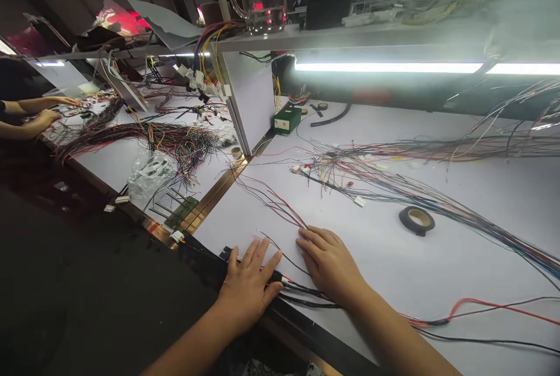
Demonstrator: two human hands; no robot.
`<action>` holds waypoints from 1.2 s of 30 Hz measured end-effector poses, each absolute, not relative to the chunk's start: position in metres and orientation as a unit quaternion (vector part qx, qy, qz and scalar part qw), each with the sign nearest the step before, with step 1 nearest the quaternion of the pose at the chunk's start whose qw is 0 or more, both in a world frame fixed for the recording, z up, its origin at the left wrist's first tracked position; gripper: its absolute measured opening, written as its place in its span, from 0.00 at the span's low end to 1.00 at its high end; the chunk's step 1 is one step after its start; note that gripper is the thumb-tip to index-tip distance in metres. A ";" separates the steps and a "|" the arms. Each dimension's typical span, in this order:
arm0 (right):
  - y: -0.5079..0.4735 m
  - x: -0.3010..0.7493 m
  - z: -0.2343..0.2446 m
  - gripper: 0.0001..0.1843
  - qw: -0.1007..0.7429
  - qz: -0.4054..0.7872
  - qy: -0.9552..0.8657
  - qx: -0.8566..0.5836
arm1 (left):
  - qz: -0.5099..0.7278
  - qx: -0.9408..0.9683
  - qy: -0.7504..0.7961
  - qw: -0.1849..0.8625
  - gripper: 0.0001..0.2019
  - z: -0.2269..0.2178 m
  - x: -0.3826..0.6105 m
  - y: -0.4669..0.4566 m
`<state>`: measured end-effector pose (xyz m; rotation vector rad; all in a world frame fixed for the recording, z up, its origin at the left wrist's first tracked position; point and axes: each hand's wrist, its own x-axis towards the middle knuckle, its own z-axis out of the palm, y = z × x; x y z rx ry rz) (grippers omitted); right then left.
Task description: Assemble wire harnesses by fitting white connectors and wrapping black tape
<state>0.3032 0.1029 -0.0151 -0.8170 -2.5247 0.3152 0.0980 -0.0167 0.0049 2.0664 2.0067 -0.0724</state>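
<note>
My left hand (pixel 248 280) lies palm down at the table's front edge, its fingers spread over a black connector (pixel 226 253) and the end of a black-sleeved cable (pixel 301 290). To its right, my right hand (pixel 328 256) rests on the white tabletop with its fingers stretched out. Several thin red and black wires (pixel 280 204) run from its fingertips toward the back left. One thin dark wire (pixel 280 249) with a bare metal end passes between the two hands. Under my right wrist the black-sleeved cable continues to the right, where red and black wires (pixel 464 305) come out.
A roll of black tape (pixel 417 221) lies right of my hands. Behind it stretches a long bundle of loose wires (pixel 420 181). A green box (pixel 287 120) stands by the divider (pixel 249 96). On the left bench are wire heaps (pixel 175 140) and a co-worker's hands (pixel 48 113).
</note>
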 end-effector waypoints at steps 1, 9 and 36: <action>0.103 0.303 -0.015 0.15 0.233 0.112 -0.919 -0.297 | -0.023 0.708 0.693 0.135 0.26 0.005 0.098 -0.017; 0.101 0.299 -0.015 0.16 0.250 0.100 -0.917 -0.295 | -0.043 0.670 0.715 0.195 0.29 0.017 0.105 -0.010; 0.304 0.082 0.251 0.34 0.278 -0.202 -0.935 -0.092 | 0.519 0.462 0.719 -0.027 0.28 0.225 -0.127 0.213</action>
